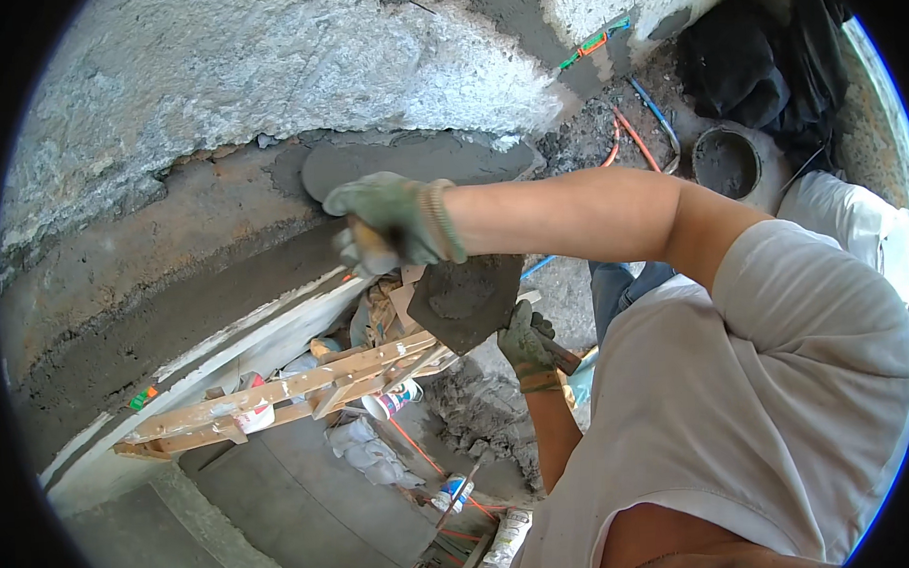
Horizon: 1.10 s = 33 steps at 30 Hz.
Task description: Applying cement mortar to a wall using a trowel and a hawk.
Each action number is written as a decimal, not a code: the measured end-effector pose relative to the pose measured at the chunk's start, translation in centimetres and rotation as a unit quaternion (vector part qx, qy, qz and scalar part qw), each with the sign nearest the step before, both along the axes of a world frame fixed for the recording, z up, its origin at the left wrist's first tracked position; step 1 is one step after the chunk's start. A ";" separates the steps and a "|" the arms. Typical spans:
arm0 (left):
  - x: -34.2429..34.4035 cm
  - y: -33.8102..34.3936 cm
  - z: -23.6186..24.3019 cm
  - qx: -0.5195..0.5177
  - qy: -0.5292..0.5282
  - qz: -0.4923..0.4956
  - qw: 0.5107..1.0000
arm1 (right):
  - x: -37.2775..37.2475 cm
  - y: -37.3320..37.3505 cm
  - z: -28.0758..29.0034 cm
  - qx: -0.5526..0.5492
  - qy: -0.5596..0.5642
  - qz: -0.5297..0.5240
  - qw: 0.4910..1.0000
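Note:
My right hand (397, 221), in a grey-green work glove, is closed around the tan handle of a trowel (375, 252). It is slightly blurred, and the glove hides much of the tool. Just behind it lies a smooth grey, round-ended shape (420, 163) against the ledge below the rough wall; whether this is the blade or wet mortar I cannot tell. Lower down, my left hand (529, 346), also gloved, grips the handle of a dark square hawk (465, 302). Some grey mortar (462, 287) sits on the hawk, beneath my right forearm.
A rough whitish wall (297, 69) rises above a mortar-covered ledge (175, 304). Wooden planks (278, 395) and a white tub (393, 398) are below. At right stand a round bucket (727, 162), hoses (640, 142), black plastic sheeting (737, 59) and a white sack (853, 215).

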<state>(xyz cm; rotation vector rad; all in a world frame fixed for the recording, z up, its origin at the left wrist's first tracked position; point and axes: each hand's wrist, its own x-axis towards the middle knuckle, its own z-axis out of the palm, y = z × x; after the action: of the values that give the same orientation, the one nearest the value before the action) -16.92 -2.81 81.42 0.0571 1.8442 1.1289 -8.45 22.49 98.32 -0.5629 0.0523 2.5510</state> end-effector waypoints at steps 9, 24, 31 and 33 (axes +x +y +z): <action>-0.9 -1.0 -0.5 -0.024 0.001 0.019 1.000 | -1.4 1.2 -2.3 0.257 -0.012 0.037 0.966; 0.4 -0.1 1.3 -0.016 0.001 0.012 1.000 | -1.4 7.3 -29.4 0.388 -0.125 0.026 0.913; -1.0 -1.7 0.4 -0.014 -0.001 0.042 0.999 | 0.8 0.6 -17.1 0.388 -0.137 0.077 0.908; -1.0 -2.1 0.5 -0.012 -0.010 0.042 0.999 | 0.3 -0.1 -12.8 0.399 -0.141 0.087 0.902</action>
<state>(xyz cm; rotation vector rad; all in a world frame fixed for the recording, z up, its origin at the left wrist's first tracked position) -17.92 -4.91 81.87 -0.0460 1.8560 1.1616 -8.14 22.44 85.50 -0.5969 -1.1322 2.3290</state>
